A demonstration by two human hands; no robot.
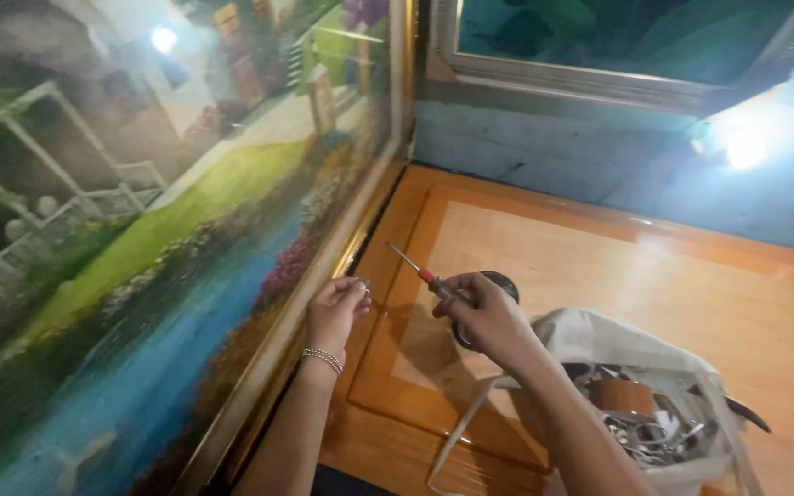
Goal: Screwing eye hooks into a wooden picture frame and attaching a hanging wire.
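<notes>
1. Head view: the right hand [484,312] has its grip clamped on a screwdriver [418,271] with a red collar, shaft pointing up-left, above the wooden table [654,276].
2. The left hand [334,308] pinches its fingers together on something small, too tiny to identify, just beside the gilt frame [323,294] of a landscape painting [140,257].
3. A pale bag [636,340] of tools lies near the right forearm.
</notes>
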